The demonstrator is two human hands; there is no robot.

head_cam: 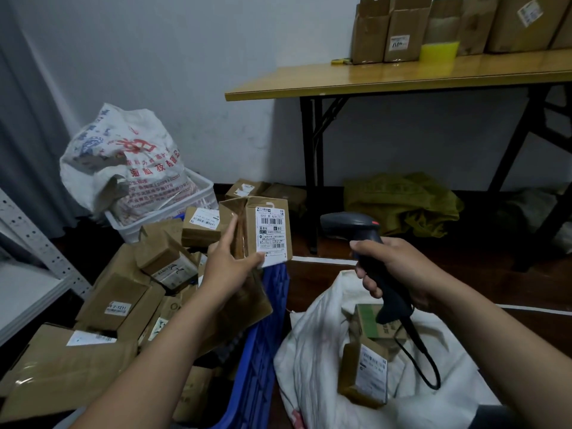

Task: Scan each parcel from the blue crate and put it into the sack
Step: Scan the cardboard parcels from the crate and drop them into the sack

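Brown cardboard parcel [249, 227] with white barcode label [271, 235] is pinched between thumb and fingers of the left hand [229, 267], above the blue plastic crate [263, 335]. The right hand [393, 267], curled round the black handheld scanner [349, 224], should aim squarely at the label.

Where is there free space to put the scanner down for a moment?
Free: the table in front of the cardboard boxes; the floor between sack and table legs. Crowded: the blue crate, heaped with parcels, and the sack.
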